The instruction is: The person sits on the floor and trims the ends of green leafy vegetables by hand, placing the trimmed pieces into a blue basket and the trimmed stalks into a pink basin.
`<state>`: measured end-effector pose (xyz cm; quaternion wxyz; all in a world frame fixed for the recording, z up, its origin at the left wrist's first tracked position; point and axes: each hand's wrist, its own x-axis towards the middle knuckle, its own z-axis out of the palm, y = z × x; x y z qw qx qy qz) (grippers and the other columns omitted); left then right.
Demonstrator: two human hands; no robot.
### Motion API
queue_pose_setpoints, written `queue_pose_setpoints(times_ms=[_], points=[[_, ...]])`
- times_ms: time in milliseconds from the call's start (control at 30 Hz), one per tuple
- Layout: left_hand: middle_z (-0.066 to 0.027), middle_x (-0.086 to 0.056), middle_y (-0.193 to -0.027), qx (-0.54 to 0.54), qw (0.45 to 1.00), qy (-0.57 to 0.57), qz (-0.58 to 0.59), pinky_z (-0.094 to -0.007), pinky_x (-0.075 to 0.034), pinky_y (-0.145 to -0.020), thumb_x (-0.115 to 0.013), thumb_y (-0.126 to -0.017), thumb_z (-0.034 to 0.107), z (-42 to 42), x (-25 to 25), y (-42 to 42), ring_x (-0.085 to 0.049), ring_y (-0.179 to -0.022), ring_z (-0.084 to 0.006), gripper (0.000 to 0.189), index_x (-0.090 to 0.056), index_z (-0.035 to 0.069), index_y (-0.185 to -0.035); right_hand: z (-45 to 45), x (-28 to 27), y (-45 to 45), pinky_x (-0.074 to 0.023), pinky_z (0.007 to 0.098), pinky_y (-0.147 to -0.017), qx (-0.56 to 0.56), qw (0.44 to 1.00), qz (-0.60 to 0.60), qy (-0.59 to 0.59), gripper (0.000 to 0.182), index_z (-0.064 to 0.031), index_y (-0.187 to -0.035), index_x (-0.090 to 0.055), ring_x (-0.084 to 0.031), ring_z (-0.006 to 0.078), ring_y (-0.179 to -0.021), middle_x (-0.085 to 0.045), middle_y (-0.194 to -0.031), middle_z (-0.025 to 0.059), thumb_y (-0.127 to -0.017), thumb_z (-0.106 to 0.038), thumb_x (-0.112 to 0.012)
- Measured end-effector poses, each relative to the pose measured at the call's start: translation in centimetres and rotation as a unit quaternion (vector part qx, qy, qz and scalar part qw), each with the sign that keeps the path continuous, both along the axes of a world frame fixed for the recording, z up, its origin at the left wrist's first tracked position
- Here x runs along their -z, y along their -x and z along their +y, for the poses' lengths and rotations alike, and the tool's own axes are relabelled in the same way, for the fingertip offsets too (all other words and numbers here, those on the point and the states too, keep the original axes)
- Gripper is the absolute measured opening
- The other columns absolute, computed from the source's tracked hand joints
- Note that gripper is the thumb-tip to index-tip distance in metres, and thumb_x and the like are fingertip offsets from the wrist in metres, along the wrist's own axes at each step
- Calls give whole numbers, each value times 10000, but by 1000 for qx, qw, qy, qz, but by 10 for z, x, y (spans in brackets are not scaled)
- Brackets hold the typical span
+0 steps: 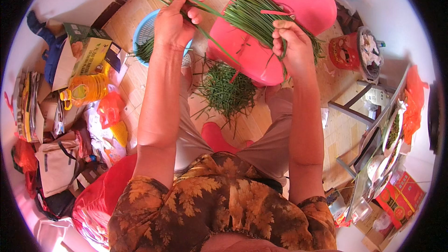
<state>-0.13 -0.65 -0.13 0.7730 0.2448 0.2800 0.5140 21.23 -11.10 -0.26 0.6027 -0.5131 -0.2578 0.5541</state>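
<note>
My left hand (178, 21) holds a few long green leaves, like garlic chives, pinched between thumb and fingers above a blue plastic basket (139, 38). Some greens (145, 50) lie inside that basket. A thick bundle of green chives (250, 12) with a pink band rests on a pink plastic chair (241, 47). At the bundle's lower right side, my right hand (292, 42) is closed on a few green leaves. On the floor between my feet lies a heap of loose green leaf scraps (227, 89).
An oil bottle (87, 89) and cardboard box (92, 54) stand at the left among bags. A red bin (344, 50) with waste stands at the right, near a glass-topped table (360, 182) holding dishes. A red stool (217, 138) is partly visible beneath me.
</note>
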Motion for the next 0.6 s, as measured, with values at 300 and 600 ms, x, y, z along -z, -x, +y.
queue_pose_setpoints(times_ms=[300, 600], points=[[-56, -528, -709, 106, 993, -1, -49, -241, -324, -441, -379, -880, 165, -4, -3, -1, -368, -485, -107, 224, -519, 2, -941, -5, -14, 22, -376, 161, -576, -178, 958, -223, -13, 210, -2, -879, -596, -451, 24, -619, -546, -702, -25, -825, -192, -521], [-16, -500, -719, 27, 1000, -12, -8, -189, -311, -446, -373, -884, 176, 2, -2, 5, -343, -462, -63, 198, -501, 35, -936, -7, -7, 20, -338, 191, -517, -257, 942, -214, -40, 201, -2, -766, -576, -382, 24, -580, -461, -625, -60, -800, -198, -551]])
